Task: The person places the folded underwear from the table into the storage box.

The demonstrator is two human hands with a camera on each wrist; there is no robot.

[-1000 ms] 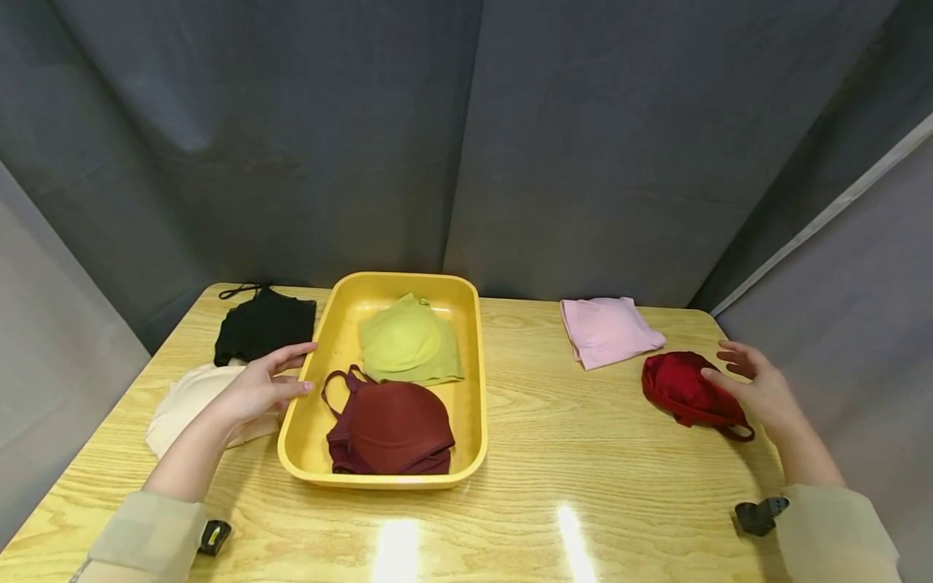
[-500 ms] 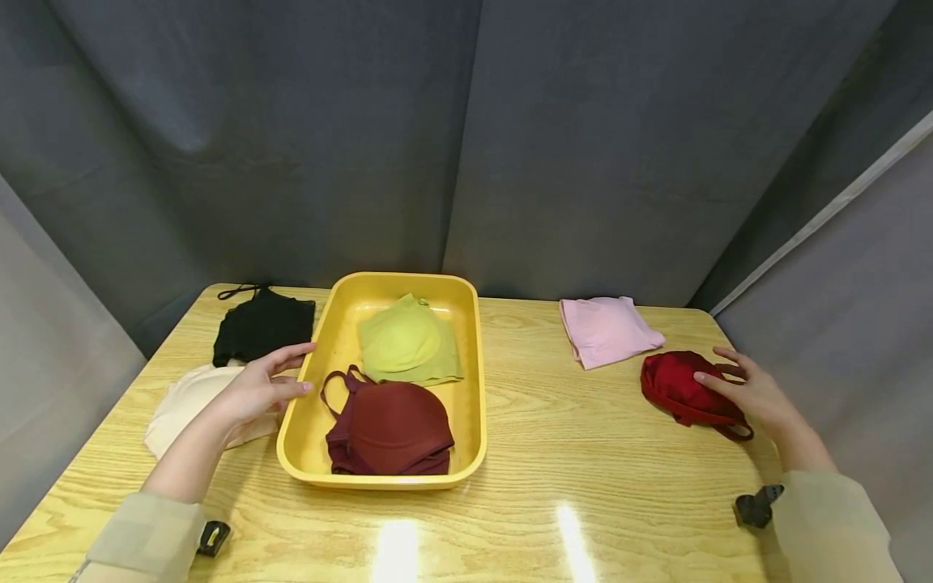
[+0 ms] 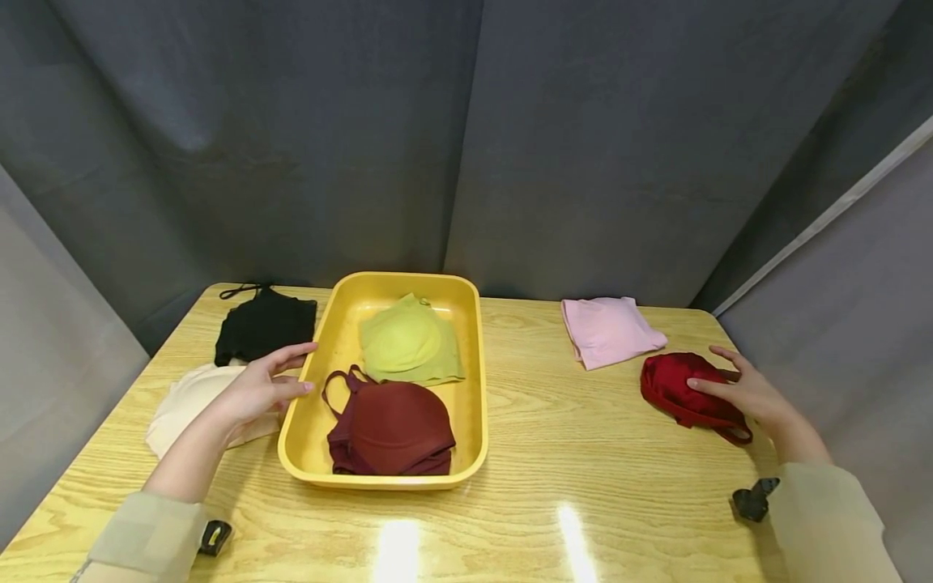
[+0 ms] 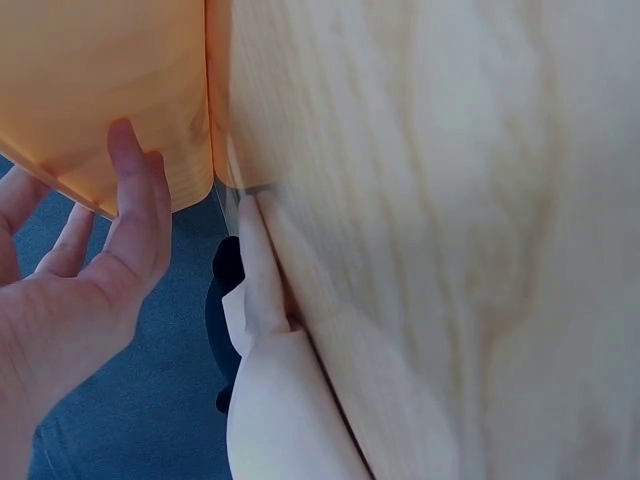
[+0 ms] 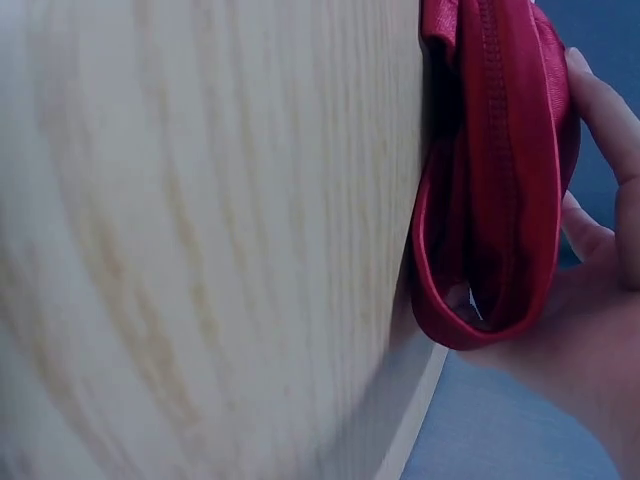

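My left hand (image 3: 255, 393) is beside the left wall of a yellow tray (image 3: 382, 483), fingertips at its rim; in the left wrist view the fingers (image 4: 135, 215) lie loosely bent against the tray's outer side. Inside the tray are a yellow-green bra (image 3: 408, 340) and a maroon bra (image 3: 397, 425). My right hand (image 3: 754, 397) is over the right end of a folded red bra (image 3: 678, 389), its thumb resting on the cup and the other fingers spread behind. In the right wrist view the red bra (image 5: 510, 130) lies on the table, with its strap looped near the palm.
A black bra (image 3: 266, 324) with a thin strap lies left of the tray, and a beige bra (image 3: 182, 405) is partly under the left forearm. A folded pink garment (image 3: 608, 332) lies behind the red bra. Grey curtains (image 3: 583, 146) stand around the wooden table (image 3: 583, 453).
My right hand has moved a little left and its thumb has come further over the red bra. The left hand, tray and other garments stay in place.
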